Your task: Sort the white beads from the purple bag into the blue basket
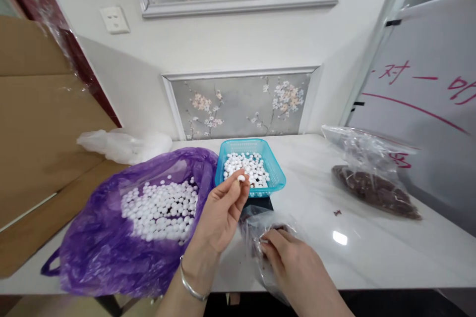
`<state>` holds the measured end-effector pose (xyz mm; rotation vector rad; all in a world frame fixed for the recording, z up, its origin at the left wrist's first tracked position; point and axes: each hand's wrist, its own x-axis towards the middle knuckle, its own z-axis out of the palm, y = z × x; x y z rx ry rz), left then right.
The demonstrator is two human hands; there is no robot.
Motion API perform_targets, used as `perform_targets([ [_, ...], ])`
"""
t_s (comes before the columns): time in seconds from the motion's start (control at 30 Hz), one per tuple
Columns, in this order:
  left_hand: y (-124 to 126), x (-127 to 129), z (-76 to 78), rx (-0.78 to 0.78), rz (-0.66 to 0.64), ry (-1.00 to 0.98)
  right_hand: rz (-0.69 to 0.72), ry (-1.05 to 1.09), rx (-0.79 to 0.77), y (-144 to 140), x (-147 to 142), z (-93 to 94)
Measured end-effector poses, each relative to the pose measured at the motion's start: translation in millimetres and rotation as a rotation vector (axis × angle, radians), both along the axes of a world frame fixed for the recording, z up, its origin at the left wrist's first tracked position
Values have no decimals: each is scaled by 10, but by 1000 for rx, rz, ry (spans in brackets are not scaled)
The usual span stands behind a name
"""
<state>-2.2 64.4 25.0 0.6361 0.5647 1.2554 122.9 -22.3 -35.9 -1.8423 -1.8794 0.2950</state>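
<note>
Fingertips up front: the left hand (219,215) is raised over the worktop (372,237), thumb and forefinger pinched on a single white bead (241,178), its grip closed around that one small ball. A silver bangle (191,287) rides the left wrist. The bead sits just in front of the near rim of the blue basket (277,173), which carries a heap of the same white beads; the dark block under the basket is mostly hidden and I cannot make out what it is.

Down low, the right hand (297,270) rests on a small clear bag (256,233) at the worktop's front edge, fingers curled into the plastic; whether they clasp anything inside, I cannot tell, since the fingertips are buried in the crumpled film. Something dark shows through that bag, too blurred to name.

To the left lies a purple plastic bag (96,247), mouth open, packed with white beads (159,208). Behind it, crumpled white plastic (122,143) sits by the wall. Far right, a larger clear bag (368,163) holds a dark brown mass (375,190), and a tiny dark speck (337,212) lies loose near it. A board with red writing (427,94) is cut off at the right edge.
</note>
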Motion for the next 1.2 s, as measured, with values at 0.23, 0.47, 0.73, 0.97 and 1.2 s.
perform_targets([
  [0.23, -10, -15, 59, 33, 4, 93, 31, -90, -24, 47, -53, 8],
  [0.47, 488, 175, 17, 229, 234, 491, 76, -196, 32, 49, -76, -116],
  [0.73, 427, -870, 220, 415, 205, 1155, 48, -241, 40, 63, -11, -174],
  [0.97, 373, -1615, -179, 349, 224, 1624, 27, -305, -213, 134, -117, -56],
  [1.2, 366, -1532, -259, 387, 233, 1590, 23, -323, -228, 102, -136, -45],
])
